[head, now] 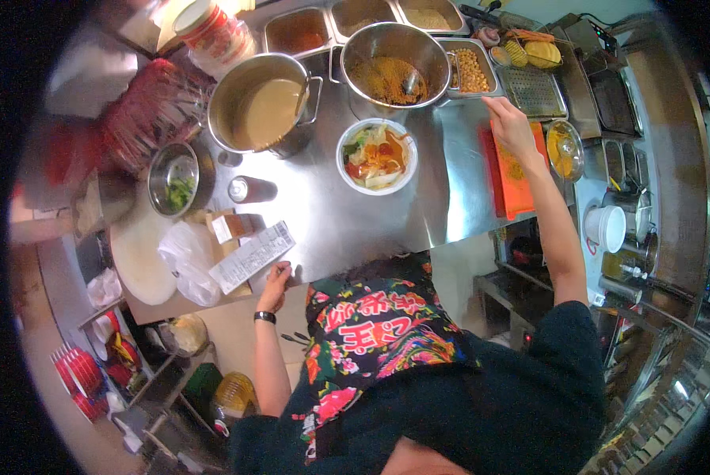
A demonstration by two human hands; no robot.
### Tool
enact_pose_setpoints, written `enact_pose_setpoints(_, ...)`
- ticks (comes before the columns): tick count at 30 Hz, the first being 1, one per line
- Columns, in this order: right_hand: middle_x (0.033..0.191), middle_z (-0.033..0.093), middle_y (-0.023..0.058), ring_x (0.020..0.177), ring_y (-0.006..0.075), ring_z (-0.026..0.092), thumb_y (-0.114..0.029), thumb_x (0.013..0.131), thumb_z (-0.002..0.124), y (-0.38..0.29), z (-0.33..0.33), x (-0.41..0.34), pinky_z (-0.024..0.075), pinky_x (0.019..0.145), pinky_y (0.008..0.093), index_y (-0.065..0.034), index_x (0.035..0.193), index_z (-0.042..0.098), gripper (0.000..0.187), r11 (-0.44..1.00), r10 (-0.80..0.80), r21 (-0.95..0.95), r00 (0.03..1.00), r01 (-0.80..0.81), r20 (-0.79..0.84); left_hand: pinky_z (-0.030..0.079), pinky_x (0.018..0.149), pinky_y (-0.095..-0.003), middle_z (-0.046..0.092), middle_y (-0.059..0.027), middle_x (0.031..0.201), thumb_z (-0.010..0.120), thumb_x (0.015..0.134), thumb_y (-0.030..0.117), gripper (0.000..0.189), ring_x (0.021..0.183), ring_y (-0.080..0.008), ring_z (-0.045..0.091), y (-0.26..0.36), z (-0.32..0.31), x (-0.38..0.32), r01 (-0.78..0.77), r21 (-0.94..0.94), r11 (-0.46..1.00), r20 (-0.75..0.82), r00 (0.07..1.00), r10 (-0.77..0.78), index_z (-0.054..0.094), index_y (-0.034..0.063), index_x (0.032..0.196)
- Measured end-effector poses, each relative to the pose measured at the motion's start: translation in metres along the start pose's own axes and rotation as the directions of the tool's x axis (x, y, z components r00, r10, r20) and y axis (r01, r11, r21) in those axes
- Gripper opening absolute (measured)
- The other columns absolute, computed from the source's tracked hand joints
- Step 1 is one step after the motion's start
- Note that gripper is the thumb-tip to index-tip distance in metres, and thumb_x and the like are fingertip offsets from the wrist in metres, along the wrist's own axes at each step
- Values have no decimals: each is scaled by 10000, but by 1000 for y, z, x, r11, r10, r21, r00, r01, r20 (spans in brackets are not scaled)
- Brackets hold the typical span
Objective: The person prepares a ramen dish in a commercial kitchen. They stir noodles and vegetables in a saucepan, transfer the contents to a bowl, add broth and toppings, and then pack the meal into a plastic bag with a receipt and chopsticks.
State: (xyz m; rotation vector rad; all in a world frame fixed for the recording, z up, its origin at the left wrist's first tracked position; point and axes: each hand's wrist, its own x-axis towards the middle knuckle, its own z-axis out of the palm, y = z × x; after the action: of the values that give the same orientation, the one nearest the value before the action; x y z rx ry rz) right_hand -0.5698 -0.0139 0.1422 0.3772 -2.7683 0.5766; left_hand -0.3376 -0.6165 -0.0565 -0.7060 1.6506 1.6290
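Note:
My right hand (512, 127) is raised over an orange cutting board (518, 178), its fingers together and pointing towards a steel pan of round tan pieces, possibly nuts or chickpeas (472, 71). Whether anything is between those fingertips is too small to tell. My left hand (276, 285), with a black band at the wrist, is at the front edge of the steel counter (355, 231). Its fingers are curled, with nothing visible in them, close to a printed paper slip (252, 256). Between the hands, further back, a white bowl (377, 155) contains greens, pale pieces and orange-red sauce.
Behind the bowl stand a pot of pale liquid (260, 107) and a pot of orange-brown food with a ladle (395, 71). To the left are a capped bottle (251, 189), a steel bowl of greens (175, 179) and a plastic bag (189, 261). A round lid (564, 151) lies right of the board.

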Motion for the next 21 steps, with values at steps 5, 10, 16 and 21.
enact_pose_setpoints(5, 841, 648, 110, 702, 202, 659, -112, 922, 502, 4, 5, -3, 517, 634, 303, 12, 1062, 614, 219, 771, 490, 496, 870, -399, -61, 336, 590, -223, 496, 44, 837, 596, 894, 255, 256, 679, -62, 426, 16, 12, -6, -38, -44, 998, 5, 999, 38, 548, 119, 1105)
enact_pose_setpoints(10, 835, 646, 109, 701, 185, 654, -163, 927, 504, 33, -1, 1, 525, 634, 289, 30, 1019, 609, 239, 338, 786, 804, 617, -489, 44, 353, 565, -233, 505, 21, 786, 599, 876, 181, 244, 646, -74, 438, 27, 28, -14, -37, 56, 998, -123, 991, 44, 549, 80, 1093)
enact_pose_setpoints(16, 830, 649, 123, 706, 196, 660, -180, 921, 516, 44, -19, 3, 529, 616, 297, 31, 999, 607, 242, 279, 831, 845, 556, -456, 25, 427, 698, -335, 537, -88, 838, 575, 762, 46, 221, 771, -183, 495, -29, 24, 5, -204, 472, 858, -368, 839, 401, 550, 18, 980)
enact_pose_setpoints(21, 816, 640, 122, 671, 189, 651, -183, 924, 517, 50, -49, -7, 522, 600, 287, 40, 998, 605, 251, 321, 802, 851, 598, -416, -11, 422, 757, -370, 515, -138, 885, 552, 751, 41, 136, 818, -249, 473, -32, 69, -8, -106, 659, 744, -446, 742, 500, 519, 8, 878)
